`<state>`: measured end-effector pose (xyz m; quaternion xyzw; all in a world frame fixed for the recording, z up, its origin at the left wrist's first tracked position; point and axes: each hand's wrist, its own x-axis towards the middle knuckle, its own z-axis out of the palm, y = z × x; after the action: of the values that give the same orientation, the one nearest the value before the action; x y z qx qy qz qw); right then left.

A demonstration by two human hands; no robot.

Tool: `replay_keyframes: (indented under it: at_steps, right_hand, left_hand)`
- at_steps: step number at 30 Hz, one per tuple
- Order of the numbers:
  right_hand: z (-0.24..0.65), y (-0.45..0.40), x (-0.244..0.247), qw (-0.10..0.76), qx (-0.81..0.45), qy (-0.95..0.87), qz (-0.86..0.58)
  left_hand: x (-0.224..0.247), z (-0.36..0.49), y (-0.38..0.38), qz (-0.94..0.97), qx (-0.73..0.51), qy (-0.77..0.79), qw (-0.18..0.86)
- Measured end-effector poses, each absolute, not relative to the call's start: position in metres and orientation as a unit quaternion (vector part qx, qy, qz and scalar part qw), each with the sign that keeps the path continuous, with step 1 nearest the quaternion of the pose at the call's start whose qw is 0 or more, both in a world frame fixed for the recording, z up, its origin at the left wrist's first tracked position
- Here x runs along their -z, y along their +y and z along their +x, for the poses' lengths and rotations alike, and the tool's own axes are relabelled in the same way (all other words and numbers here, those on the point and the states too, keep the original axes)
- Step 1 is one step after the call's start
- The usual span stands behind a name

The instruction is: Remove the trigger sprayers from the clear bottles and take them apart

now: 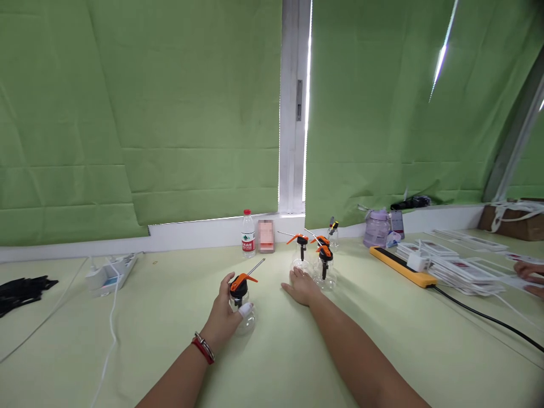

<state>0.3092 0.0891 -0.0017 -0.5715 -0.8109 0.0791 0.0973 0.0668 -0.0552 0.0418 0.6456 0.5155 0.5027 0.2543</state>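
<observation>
A clear, round spray bottle (247, 324) with a black and orange head and a thin metal nozzle stands upright on the table. My left hand (224, 317) is wrapped round it, with white tape on the thumb. To the right, my right hand (302, 286) reaches out palm down, its fingers spread at the base of another clear bottle (301, 262) with an orange lever; whether they touch it is hard to tell. Beside that one, a similar bottle (326, 275) stands in front of another orange-topped one, partly hidden.
Behind are a red-capped water bottle (248, 235) and a phone (266, 236). A yellow power strip (402, 266), stacked white frames (463, 272) and a purple jug (376, 228) lie right, near another person's hand (529, 272). A white power strip (113, 275) sits left.
</observation>
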Motion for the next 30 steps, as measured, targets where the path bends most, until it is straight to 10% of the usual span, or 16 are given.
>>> replay_keyframes:
  at_steps: [11,21,30]
  right_hand:
    - [0.314,0.071,-0.005,0.17,-0.042,-0.851,-0.495]
    - [0.267,0.048,-0.001,0.419,-0.53,-0.629,-0.385]
    - [0.254,0.046,-0.008,0.434,-0.582,-0.527,-0.441]
  left_hand:
    - [-0.043,0.059,-0.047,0.531,-0.576,0.448,0.431]
    - [-0.045,0.061,-0.053,0.428,-0.484,0.417,0.639]
    - [-0.044,0.059,-0.05,0.421,-0.458,0.411,0.667]
